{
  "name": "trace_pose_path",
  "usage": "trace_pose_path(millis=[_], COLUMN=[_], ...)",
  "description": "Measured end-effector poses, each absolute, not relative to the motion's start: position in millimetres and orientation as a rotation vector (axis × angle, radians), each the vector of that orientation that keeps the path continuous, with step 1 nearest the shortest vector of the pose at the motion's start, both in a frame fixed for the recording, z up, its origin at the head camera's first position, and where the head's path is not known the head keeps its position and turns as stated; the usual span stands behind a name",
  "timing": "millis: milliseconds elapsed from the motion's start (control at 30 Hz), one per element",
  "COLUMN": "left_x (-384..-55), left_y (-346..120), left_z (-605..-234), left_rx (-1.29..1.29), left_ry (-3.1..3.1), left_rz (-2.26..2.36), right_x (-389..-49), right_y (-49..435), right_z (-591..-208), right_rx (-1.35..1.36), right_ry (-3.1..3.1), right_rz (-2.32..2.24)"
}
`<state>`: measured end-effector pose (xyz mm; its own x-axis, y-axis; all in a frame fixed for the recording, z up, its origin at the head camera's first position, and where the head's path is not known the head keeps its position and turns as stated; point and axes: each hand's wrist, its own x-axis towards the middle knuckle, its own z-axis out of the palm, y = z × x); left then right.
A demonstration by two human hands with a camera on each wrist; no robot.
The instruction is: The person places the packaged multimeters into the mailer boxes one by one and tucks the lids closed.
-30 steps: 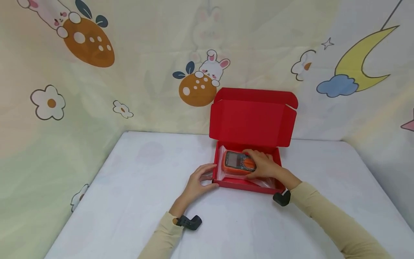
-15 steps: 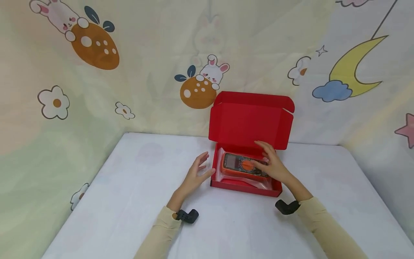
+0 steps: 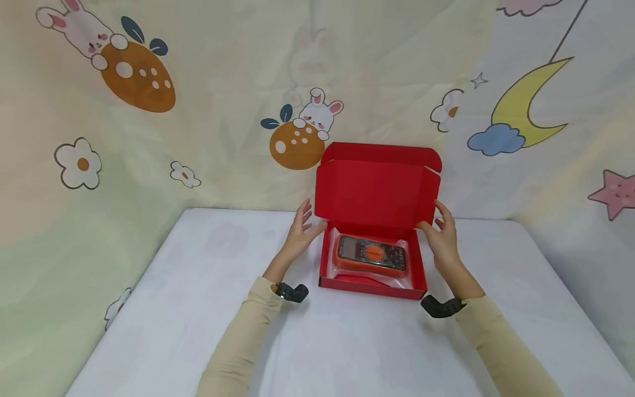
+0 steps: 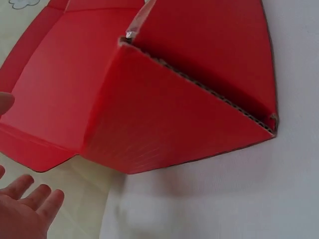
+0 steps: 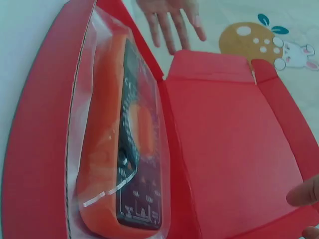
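Observation:
An open red cardboard box (image 3: 372,290) stands on the table, its lid (image 3: 377,190) raised at the back. Inside lies an orange-and-black multimeter (image 3: 371,255) in a clear plastic bag (image 5: 99,37), dial upward. My left hand (image 3: 297,237) is at the lid's lower left corner, fingers spread and fairly straight, thumb toward the hinge. Opposite it, my right hand (image 3: 444,242) is at the lid's right flap, thumb on the inner side and fingers at the outer edge. Neither hand touches the multimeter.
A white-covered table (image 3: 223,309) carries the box near its back edge. Behind it hangs a printed cloth backdrop (image 3: 223,110) with rabbits, flowers and a moon. Black camera straps (image 3: 292,293) sit on both wrists.
My right hand has let go of the multimeter, now lying in the box, and moved up to the lid's right side. My left hand has moved from the box's left wall up toward the lid.

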<state>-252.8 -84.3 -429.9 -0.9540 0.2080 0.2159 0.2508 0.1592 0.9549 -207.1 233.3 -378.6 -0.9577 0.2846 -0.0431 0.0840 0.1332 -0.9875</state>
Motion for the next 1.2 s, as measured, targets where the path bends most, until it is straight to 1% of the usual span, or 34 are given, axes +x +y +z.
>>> trace_pose_path(millis=[167,367,533,900,1200], left_x=[-258,-254,-253,-245,-243], left_y=[-81,-79,-76,-70,-72], left_z=[-434,-431,-430,-432,-441], left_rx=[-0.49,-0.5,-0.56,-0.604,-0.709], left_ry=[-2.301,-2.342,-2.359,-2.489,-2.343], left_rz=[-1.998,-2.009,-2.019,-1.802,-1.858], right_x=[-208,-202,-199,-193,-188], right_y=[236,235,236,236,239], right_z=[-377,-378,-381,-382,-382], right_rx=[-0.341,-0.305,-0.276,-0.227,-0.173], right_ry=[-2.253,-2.287,-2.283,-2.385,-2.32], right_rz=[2.004,1.99,1.987,1.943,1.998])
